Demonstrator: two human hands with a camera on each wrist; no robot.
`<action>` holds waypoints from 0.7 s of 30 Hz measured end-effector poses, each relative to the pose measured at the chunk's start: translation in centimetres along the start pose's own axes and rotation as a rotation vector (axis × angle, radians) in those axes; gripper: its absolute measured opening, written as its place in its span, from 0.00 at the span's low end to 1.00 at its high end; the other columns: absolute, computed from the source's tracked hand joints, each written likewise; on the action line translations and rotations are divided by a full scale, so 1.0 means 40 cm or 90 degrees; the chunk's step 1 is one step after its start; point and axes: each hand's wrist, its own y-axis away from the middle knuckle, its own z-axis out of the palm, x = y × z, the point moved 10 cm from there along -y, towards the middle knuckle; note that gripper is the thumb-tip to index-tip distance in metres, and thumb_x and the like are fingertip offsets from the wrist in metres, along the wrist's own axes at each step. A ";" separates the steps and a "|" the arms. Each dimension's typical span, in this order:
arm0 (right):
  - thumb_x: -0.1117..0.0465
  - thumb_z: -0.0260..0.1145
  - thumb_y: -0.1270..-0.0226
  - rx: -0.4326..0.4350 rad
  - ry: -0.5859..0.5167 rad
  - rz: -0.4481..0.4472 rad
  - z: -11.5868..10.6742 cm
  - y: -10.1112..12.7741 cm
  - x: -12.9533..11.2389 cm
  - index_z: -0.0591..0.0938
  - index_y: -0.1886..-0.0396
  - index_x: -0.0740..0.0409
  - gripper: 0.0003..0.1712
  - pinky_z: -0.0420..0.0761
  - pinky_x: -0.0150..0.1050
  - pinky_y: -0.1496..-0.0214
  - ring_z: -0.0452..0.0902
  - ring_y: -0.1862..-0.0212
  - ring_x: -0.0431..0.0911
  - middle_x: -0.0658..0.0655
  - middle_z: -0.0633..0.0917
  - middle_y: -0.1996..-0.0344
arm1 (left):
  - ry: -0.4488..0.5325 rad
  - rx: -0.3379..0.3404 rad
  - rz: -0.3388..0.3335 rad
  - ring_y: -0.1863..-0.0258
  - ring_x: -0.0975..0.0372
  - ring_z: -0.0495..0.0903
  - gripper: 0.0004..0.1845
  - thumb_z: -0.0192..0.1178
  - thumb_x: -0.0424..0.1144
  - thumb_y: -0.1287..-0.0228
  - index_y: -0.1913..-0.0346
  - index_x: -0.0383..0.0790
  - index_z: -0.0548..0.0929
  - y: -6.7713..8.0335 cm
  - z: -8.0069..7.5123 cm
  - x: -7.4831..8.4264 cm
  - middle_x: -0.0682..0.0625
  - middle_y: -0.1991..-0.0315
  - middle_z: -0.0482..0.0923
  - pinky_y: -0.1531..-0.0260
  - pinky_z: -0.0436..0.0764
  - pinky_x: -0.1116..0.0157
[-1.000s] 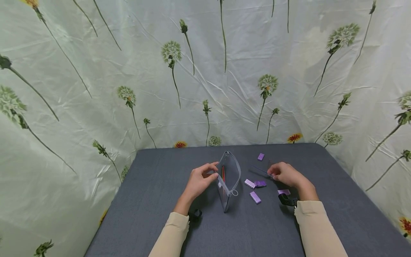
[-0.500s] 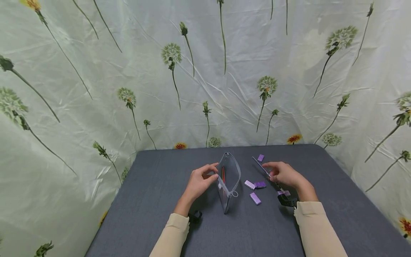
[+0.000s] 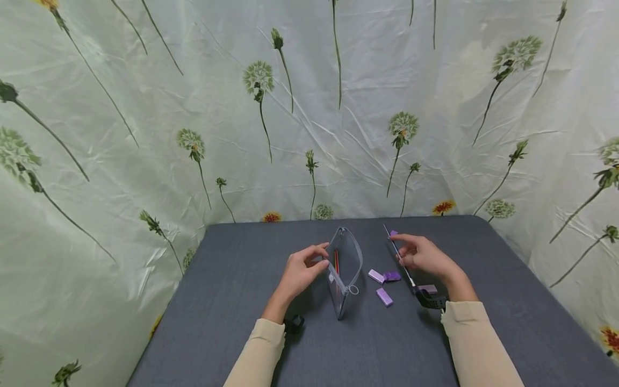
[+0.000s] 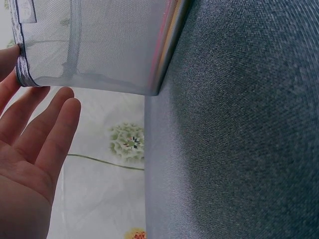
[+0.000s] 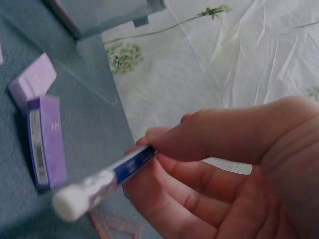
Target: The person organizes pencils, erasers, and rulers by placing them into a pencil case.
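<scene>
Grey tabletop carries our work; our left hand pinches the mesh pouch; our right hand grips a pencil above purple erasers.

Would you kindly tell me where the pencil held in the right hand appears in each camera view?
Head: the pencil slants right of centre, pinched by the right hand.
Left wrist: not in view.
Right wrist: the pencil is at lower left, eraser end nearest the camera.
Shared landmark: the mesh pouch, also and.
</scene>
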 end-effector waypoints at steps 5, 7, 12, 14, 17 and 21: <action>0.79 0.65 0.41 0.007 -0.050 -0.010 0.003 -0.011 -0.018 0.72 0.29 0.60 0.38 0.82 0.42 0.69 0.82 0.60 0.59 0.67 0.81 0.64 | 0.010 0.001 -0.005 0.40 0.61 0.79 0.05 0.68 0.39 0.33 0.56 0.49 0.85 -0.001 -0.001 -0.002 0.54 0.35 0.77 0.48 0.83 0.56; 0.78 0.66 0.39 0.010 -0.063 -0.010 0.006 -0.014 -0.030 0.72 0.29 0.58 0.37 0.84 0.44 0.66 0.82 0.56 0.63 0.68 0.81 0.62 | 0.010 0.002 -0.004 0.39 0.60 0.79 0.05 0.68 0.39 0.33 0.56 0.49 0.85 -0.001 -0.002 0.000 0.54 0.35 0.77 0.48 0.83 0.56; 0.74 0.67 0.36 0.010 -0.099 -0.007 0.011 -0.014 -0.056 0.72 0.28 0.54 0.36 0.86 0.52 0.57 0.80 0.54 0.70 0.70 0.80 0.58 | -0.001 0.006 -0.001 0.39 0.60 0.78 0.05 0.67 0.39 0.32 0.55 0.50 0.85 -0.001 -0.006 0.002 0.54 0.35 0.77 0.49 0.83 0.58; 0.73 0.68 0.35 0.014 -0.111 -0.002 0.010 -0.012 -0.063 0.72 0.28 0.54 0.36 0.85 0.55 0.55 0.80 0.54 0.69 0.69 0.80 0.58 | -0.007 0.004 0.001 0.39 0.60 0.78 0.05 0.67 0.40 0.32 0.55 0.51 0.85 -0.001 -0.005 0.001 0.54 0.35 0.77 0.49 0.83 0.59; 0.71 0.70 0.35 0.022 -0.115 0.003 0.007 -0.009 -0.071 0.72 0.28 0.53 0.36 0.85 0.58 0.55 0.82 0.54 0.65 0.69 0.80 0.57 | -0.011 -0.002 0.002 0.39 0.60 0.78 0.05 0.67 0.41 0.31 0.55 0.52 0.85 -0.002 -0.001 -0.001 0.54 0.34 0.76 0.49 0.83 0.61; 0.69 0.71 0.35 0.021 -0.116 -0.001 0.011 -0.007 -0.091 0.73 0.29 0.52 0.35 0.84 0.61 0.54 0.83 0.56 0.62 0.69 0.79 0.57 | -0.013 -0.004 0.001 0.39 0.61 0.78 0.04 0.67 0.42 0.31 0.56 0.53 0.85 -0.002 0.002 -0.004 0.54 0.34 0.76 0.50 0.83 0.62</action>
